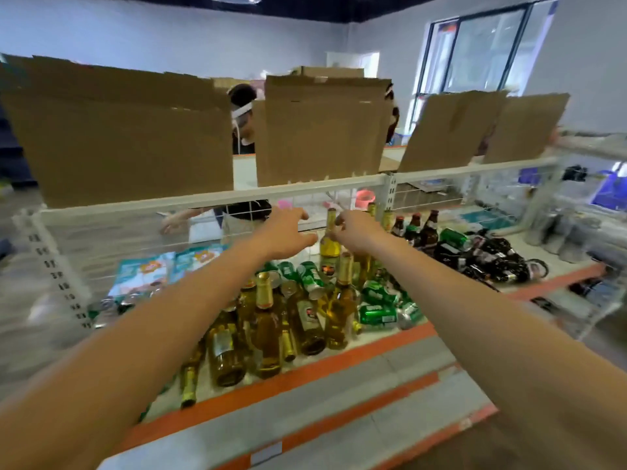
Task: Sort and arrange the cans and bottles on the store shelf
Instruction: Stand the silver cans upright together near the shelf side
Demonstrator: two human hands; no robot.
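An upright yellow bottle with a gold neck stands near the back of the shelf. My right hand grips its neck, fingers curled round it. My left hand reaches in just left of the bottle with its fingers relaxed, holding nothing. Below my arms, several yellow bottles lie and lean in a heap. Green cans lie on their sides beside them. Brown bottles stand at the back right, next to a pile of dark bottles.
A wire grid backs the shelf, with cardboard sheets standing on the rail above. Snack packets lie at the left. Another person's hand shows behind the grid. Orange-edged lower shelves run below.
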